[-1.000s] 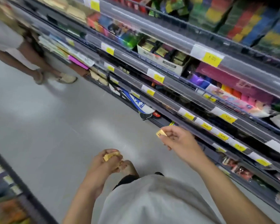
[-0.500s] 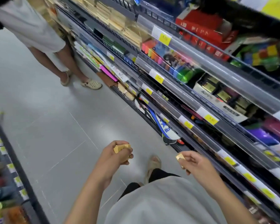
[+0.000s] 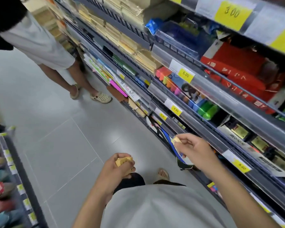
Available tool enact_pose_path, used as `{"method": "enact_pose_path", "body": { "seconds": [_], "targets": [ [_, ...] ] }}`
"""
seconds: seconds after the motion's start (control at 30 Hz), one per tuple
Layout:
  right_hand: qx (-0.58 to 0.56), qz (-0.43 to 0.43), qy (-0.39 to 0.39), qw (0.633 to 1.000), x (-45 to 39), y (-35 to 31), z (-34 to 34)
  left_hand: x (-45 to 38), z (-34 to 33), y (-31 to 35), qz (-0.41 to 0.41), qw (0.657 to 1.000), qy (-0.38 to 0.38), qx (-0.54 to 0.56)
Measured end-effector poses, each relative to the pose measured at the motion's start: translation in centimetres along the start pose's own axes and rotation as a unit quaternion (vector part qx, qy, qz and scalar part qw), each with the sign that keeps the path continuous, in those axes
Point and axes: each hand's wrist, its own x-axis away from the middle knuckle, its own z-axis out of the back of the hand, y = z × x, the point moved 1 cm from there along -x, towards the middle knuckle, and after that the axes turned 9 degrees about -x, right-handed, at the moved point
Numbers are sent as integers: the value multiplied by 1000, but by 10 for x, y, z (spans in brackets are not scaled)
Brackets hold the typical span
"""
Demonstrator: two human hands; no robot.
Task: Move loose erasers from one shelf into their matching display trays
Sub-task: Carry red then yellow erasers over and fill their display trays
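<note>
1. Shop aisle with a grey tiled floor (image 3: pixel 59 145); stocked shelves (image 3: pixel 220 99) with yellow price tags run along the right side, and a lower rack (image 3: pixel 10 178) of coloured goods sits at the left edge.
2. Another person stands further up the aisle in light clogs (image 3: pixel 101 97), close to the same shelves.
3. Left hand (image 3: pixel 117 171) is held low in front of the body, fingers curled round a small batch of tan erasers (image 3: pixel 123 160); how many it holds I cannot tell.
4. Right hand (image 3: pixel 192 150) is raised beside the lower shelf edge, thumb and fingertips pinching a single eraser (image 3: pixel 176 140) out in front.
5. No matching tray is plainly in view; boxed goods (image 3: pixel 240 132) sit on the nearby shelf, but I cannot tell whether any box is for erasers.
6. Judged step: carrying erasers along the shelves, looking for where they belong.
7. Risks from here:
   - The pinch on the single eraser is light, so a knock against a shelf rail could flick it to the floor or in behind the stock.
   - The left hand's batch is bunched together, so loosening the grip to pass one across could spill the rest.
   - With the view blurred and trays unclear, an eraser could land in a wrong compartment.
   - The person ahead narrows the aisle, so a bump is possible.
</note>
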Motion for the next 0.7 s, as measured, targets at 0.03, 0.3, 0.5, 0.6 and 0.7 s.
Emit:
{"method": "enact_pose_path", "body": {
  "seconds": [0.03,0.3,0.5,0.6,0.7],
  "targets": [
    [-2,5,2,1000,-6,-9,-1,-8,2,10,-4,1000,-7,0],
    [-37,49,93,994,-17,-77,-10,-78,19,134,-124,984,-109,-69],
    [-48,116,203,971,7,-119,-13,-82,4,255,-260,926,-254,-98],
    [-77,175,271,943,22,-142,-14,-64,-12,304,-320,892,-301,-111],
    [-76,206,332,917,39,-167,-11,-43,-28,339,-374,853,-348,-110]
  ]
}}
